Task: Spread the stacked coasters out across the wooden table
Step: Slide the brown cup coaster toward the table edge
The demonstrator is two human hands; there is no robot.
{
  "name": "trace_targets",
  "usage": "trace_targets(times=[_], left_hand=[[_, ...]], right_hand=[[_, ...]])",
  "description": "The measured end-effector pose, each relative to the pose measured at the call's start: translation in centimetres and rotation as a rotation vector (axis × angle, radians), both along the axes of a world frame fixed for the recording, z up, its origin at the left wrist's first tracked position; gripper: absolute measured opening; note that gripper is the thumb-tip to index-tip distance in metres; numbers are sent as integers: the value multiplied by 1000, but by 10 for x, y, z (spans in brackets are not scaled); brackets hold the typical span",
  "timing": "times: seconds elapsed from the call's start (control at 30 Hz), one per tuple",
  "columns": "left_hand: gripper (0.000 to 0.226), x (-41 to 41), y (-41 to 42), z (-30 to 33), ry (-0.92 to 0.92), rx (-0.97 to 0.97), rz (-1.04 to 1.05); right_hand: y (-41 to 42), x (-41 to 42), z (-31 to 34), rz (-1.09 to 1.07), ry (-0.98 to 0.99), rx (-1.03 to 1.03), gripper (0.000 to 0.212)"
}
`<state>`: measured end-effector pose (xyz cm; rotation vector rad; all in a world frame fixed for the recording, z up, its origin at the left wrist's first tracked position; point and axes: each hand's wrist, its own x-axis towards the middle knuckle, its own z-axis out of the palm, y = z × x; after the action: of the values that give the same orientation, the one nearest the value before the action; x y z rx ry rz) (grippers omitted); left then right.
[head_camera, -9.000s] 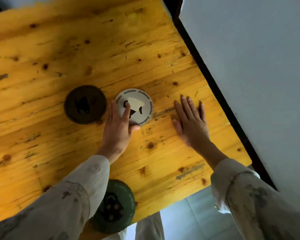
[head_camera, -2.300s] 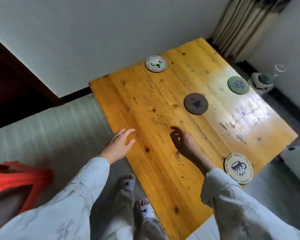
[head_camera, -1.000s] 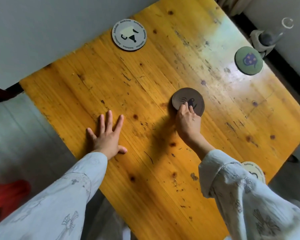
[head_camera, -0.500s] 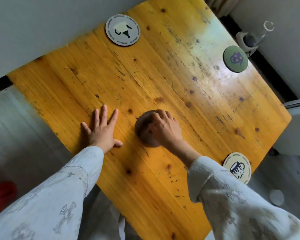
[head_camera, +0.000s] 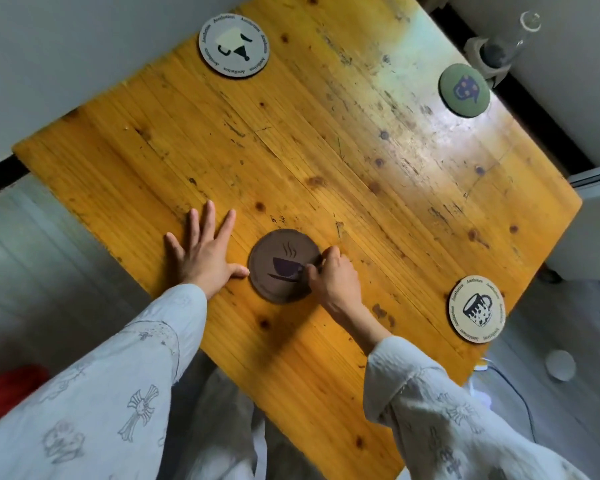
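A dark brown coaster [head_camera: 280, 265] with a steaming cup print lies flat on the wooden table [head_camera: 326, 161], near its front-left edge. My right hand [head_camera: 331, 277] rests at the coaster's right rim, fingertips curled onto that edge. My left hand [head_camera: 203, 252] lies flat on the wood just left of the coaster, fingers spread, thumb almost touching it. A white coaster [head_camera: 234, 45] sits at the far-left corner, a green coaster [head_camera: 464, 90] at the far-right edge, and a cream mug-print coaster [head_camera: 477, 308] at the near-right edge.
A grey wall runs behind the table's far side. A glass vessel on a stand [head_camera: 499, 50] sits on the floor beyond the green coaster. A white round object [head_camera: 560, 364] and a cable lie on the floor at right. Something red [head_camera: 4, 389] shows at lower left.
My right hand slid the brown coaster from the table's middle toward the front-left edge, then drew back to its right rim, uncovering the print. My left hand stayed flat.
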<state>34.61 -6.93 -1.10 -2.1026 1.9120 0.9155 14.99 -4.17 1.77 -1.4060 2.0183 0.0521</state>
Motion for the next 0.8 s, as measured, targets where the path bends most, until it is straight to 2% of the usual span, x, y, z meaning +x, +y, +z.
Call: trace_targets(times=[0.1,0.2,0.27,0.37,0.5,0.7,0.8], left_hand=[[80,4,16,4,53,-77,-5],[51,10,35,8,212,-142,126],[44,17,49,12,293,-199,213],[53,21,66,16,363,-180,227],[70,8,77,17,509,11,172],[75,19,79,13,611,118,415],[79,40,79,13,621,93,436]], right_hand=[[25,11,2,-37,-101,40,38],[42,14,3,-57,-202,126,40],[41,14,4,-86,-196,99,43],[24,14,5,-114,-167,49,48],[4,17,4,-86,-274,170,50],[2,35,6,-170,-355,223,50],[4,54,7,-80,-334,200,47]])
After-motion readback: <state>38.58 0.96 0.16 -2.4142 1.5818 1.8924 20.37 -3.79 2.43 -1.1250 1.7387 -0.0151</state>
